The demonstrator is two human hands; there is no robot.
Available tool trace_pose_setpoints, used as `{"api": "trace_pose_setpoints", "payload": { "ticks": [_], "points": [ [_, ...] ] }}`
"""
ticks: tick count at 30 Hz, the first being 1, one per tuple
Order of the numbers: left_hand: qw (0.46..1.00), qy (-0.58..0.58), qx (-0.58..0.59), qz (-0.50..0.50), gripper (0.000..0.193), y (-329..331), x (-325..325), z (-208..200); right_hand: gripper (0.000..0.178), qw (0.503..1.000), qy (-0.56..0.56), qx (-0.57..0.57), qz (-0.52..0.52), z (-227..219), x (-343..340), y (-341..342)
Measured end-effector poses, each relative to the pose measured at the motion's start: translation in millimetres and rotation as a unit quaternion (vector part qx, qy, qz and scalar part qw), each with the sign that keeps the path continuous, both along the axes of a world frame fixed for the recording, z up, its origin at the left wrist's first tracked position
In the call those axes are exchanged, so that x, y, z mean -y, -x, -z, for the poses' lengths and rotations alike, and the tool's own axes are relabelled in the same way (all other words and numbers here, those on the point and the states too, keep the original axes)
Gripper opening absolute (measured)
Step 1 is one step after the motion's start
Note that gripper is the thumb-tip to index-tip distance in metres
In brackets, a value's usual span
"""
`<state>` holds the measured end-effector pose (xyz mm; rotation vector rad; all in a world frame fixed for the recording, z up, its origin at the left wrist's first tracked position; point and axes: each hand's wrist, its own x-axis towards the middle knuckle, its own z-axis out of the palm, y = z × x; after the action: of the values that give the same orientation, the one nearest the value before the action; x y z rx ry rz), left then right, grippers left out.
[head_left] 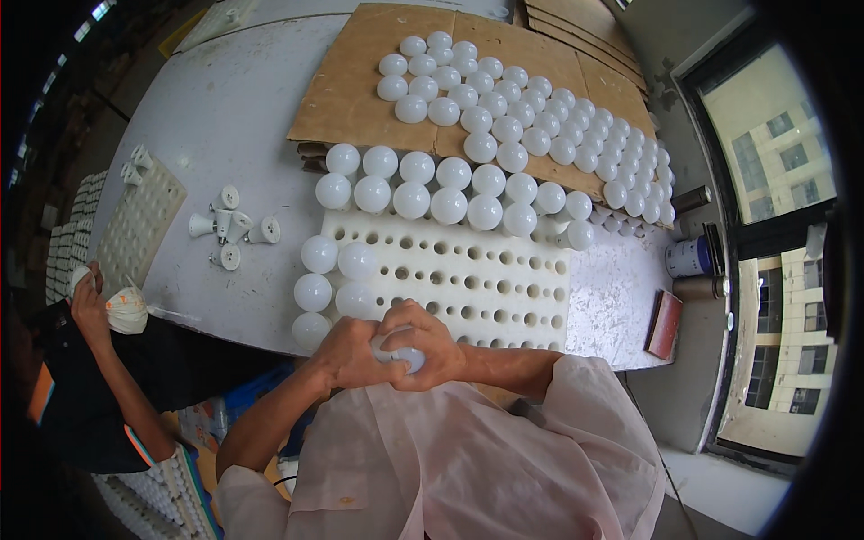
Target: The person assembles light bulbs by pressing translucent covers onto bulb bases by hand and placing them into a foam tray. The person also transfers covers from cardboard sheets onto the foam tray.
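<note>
Both my hands meet just in front of my chest over the near edge of the table. My left hand [346, 353] and my right hand [430, 346] are both closed around one white light bulb [402, 354], which shows only between my fingers. Right beyond them lies a white foam tray [504, 292] full of round holes. Several white bulbs [432, 189] stand in its far rows and down its left side [317, 272].
A cardboard sheet [346, 85] at the back holds several more white bulbs [540, 117]. Loose white bulb bases [229, 229] lie at the left beside another perforated tray [139, 225]. Another person's hand [90, 301] holds a white bag at far left. A blue tin [688, 258] stands by the window.
</note>
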<state>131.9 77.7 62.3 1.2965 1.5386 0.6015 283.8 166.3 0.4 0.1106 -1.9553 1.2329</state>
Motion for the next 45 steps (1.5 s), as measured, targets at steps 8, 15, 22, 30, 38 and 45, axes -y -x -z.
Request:
{"api": "trace_pose_setpoints", "payload": {
  "ticks": [8,15,22,30,38,45],
  "points": [
    [0.883,0.168,0.423,-0.116,0.054,10,-10,58,0.110,0.959,0.173,0.215,-0.059,-3,-25,1],
    [0.695,0.181,0.689,-0.093,0.075,0,-23,78,0.093,0.883,0.399,0.245,-0.024,3,-19,-16],
    [0.825,0.188,0.516,-0.134,0.058,-12,-11,73,0.084,0.895,0.275,0.246,0.250,0,-40,-52],
    [0.883,0.060,0.454,-0.106,0.035,5,1,54,0.079,0.752,-0.102,0.185,0.624,34,-168,-146],
    [0.912,0.003,0.355,-0.207,0.026,32,25,54,0.053,0.685,-0.180,0.407,0.577,28,-187,-137],
    [0.918,-0.051,0.239,-0.313,0.023,47,39,55,0.065,0.765,-0.024,0.448,0.461,-10,-266,-43]
  ]
}}
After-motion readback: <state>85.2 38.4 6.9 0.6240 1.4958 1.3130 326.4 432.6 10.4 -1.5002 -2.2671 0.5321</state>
